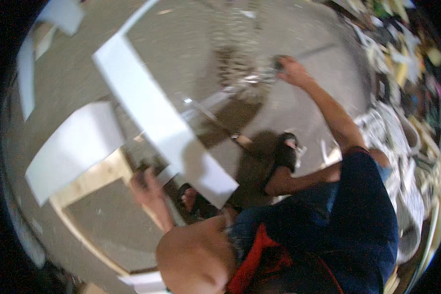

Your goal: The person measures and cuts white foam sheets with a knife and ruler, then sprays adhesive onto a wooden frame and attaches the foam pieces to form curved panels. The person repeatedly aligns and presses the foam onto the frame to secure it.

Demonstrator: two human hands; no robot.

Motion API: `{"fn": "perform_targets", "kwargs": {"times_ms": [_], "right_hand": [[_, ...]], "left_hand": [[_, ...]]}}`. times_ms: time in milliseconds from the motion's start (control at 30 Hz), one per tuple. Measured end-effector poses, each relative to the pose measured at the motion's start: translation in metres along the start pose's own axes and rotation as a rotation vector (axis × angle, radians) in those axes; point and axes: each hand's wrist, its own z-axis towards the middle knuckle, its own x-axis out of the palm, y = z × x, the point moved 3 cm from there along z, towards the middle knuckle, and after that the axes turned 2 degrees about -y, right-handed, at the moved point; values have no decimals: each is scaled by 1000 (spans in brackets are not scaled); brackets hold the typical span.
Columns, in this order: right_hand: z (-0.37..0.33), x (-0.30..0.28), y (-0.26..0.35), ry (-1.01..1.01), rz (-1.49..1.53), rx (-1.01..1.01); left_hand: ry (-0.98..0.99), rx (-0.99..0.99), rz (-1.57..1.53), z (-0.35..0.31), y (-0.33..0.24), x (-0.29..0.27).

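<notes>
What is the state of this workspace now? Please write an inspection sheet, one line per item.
Surface: grey concrete floor, dusty.
Job's things: long white board lying over a wooden frame.
Clutter: heap of white scraps on the right.
Hands: right hand stretched out at a small dark thing; left hand beside the board, blurred, grip unclear.
Cables: nothing seen.
Surroundings: second white board on the left.

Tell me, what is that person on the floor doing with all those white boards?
A person crouches on the concrete floor among long white boards and a wooden frame. The right hand reaches far out and grips a small dark thing, too blurred to name. The left hand is beside the frame, at the edge of a white board. Scraps are piled on the right.
</notes>
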Motion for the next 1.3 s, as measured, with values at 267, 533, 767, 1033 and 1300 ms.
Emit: {"fn": "perform_targets", "kwargs": {"times_ms": [267, 533, 767, 1033, 1300], "right_hand": [[9, -18, 2, 61, -17, 19], [34, -11, -16, 229, -162, -97], [13, -10, -9, 96, -85, -88], [31, -22, -8, 153, -124, -219], [-39, -66, -47, 207, 125, -94]], "left_hand": [[150, -207, -207, 6, -10, 94], [244, -255, -609, 22, -23, 98], [214, -369, -703, 34, -34, 104], [196, -425, -795, 41, -27, 109], [168, -355, -756, 46, -31, 98]]}}
